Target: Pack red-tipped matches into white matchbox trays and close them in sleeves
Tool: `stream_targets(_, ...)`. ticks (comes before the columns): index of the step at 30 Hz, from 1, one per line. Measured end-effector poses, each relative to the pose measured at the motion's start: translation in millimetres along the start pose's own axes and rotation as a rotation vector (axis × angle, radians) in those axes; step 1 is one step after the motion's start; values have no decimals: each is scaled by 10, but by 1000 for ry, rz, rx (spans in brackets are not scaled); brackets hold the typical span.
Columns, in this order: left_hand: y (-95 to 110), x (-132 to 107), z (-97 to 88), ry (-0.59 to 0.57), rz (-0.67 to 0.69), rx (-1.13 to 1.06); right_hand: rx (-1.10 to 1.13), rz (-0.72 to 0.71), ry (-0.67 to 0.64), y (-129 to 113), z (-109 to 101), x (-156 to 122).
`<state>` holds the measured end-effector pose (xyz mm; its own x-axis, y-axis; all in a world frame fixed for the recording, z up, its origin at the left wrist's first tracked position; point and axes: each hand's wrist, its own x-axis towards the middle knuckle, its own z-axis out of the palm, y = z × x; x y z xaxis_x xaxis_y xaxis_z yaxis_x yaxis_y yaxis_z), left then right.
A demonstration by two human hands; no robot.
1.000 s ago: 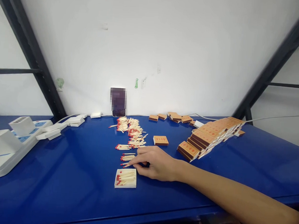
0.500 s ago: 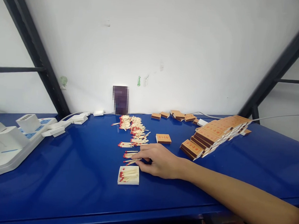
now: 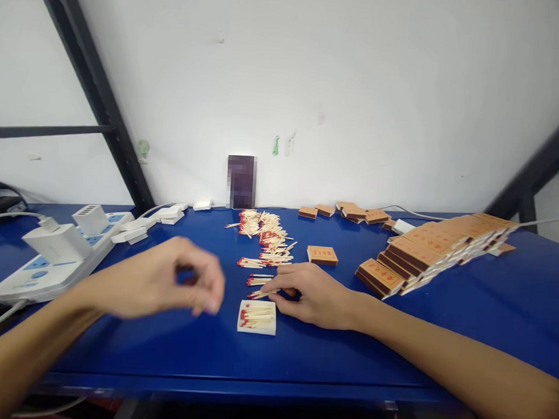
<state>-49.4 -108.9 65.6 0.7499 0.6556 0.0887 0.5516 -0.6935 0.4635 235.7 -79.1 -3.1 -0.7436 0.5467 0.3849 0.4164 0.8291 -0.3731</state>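
Observation:
Fingertips of my right hand (image 3: 310, 295) are closed on a few red-tipped matches (image 3: 259, 294) low over the blue table, just behind a small white matchbox tray (image 3: 257, 331). Inside that open tray lie several matches (image 3: 259, 316), red heads to the left. Left of the tray hovers my left hand (image 3: 168, 279), blurred, its fingers curled and nothing visible in them; how far they are closed is unclear. Behind the right hand, loose matches (image 3: 275, 240) spread in a heap running back toward the wall. One orange matchbox (image 3: 322, 255) lies right of the heap.
On the right, orange matchboxes (image 3: 415, 248) are stacked in a sloping pile, with more matchboxes (image 3: 353, 210) by the wall. A white power strip (image 3: 79, 271) with chargers stands left, near several white trays (image 3: 169, 214). A dark pixelated rectangle (image 3: 242, 182) leans on the wall.
My left hand has come into view from the left. The right hand stays by the tray with matches in its fingers. The whole view has shifted slightly.

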Motion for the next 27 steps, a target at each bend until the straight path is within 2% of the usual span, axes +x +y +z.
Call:
stream_targets(1,-21,222,-61,-47,-33,-70,-1,2,2,-1,2,0)
stream_targets(3,-125,620,-106,-68,-39,-106,-14,12,17,0,8,-1)
stream_targets(4,-192,768,-91,-79,-32,-93,-25,21,21,3,12,-2)
stream_targets(6,-320,930,-7,-11,-16,-29,-51,40,25,11,19,-8)
stream_targets(9,-448,916,157,121,13,71,-88,60,2,21,26,-17)
stream_targets(12,-491,811,246,167,85,217,-104,66,-25,21,22,-21)
stream_targets(17,-467,785,258,167,115,346,-73,70,-16,21,13,-19)
stream_targets(21,-439,813,294,105,139,382,-4,70,-12,34,14,-26)
stream_targets(27,-387,788,299,74,91,399,-30,103,5,49,25,-18)
